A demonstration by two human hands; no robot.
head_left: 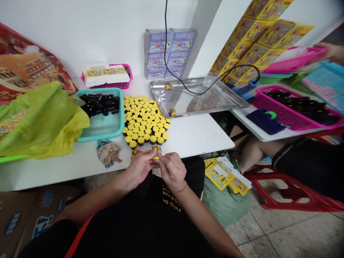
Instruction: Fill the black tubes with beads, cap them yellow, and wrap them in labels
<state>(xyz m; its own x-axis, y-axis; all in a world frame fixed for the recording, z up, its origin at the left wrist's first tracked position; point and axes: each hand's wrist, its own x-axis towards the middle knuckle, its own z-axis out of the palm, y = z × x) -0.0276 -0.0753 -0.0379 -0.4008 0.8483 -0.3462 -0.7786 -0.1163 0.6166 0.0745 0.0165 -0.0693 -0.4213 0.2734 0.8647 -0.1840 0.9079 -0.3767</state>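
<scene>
My left hand (139,168) and my right hand (173,170) meet at the table's front edge. Their fingers pinch a small yellow printed piece (157,152) between them; its exact kind is too small to make out. Another bit of printed yellow material (136,152) shows just behind my left hand. Right beyond the hands stand many small black tubs with yellow lids (142,123), packed close together upright. To the left of my left hand, a crumpled beige cloth (109,153) lies on the white table (80,161).
A turquoise basket (104,132) holds black pieces, beside a yellow plastic bag (43,122). A metal tray (204,107) lies behind. Purple boxes (169,53) stand by the wall. At right are a pink basket (285,111), stacked yellow boxes (249,43) and another person's leg (254,152).
</scene>
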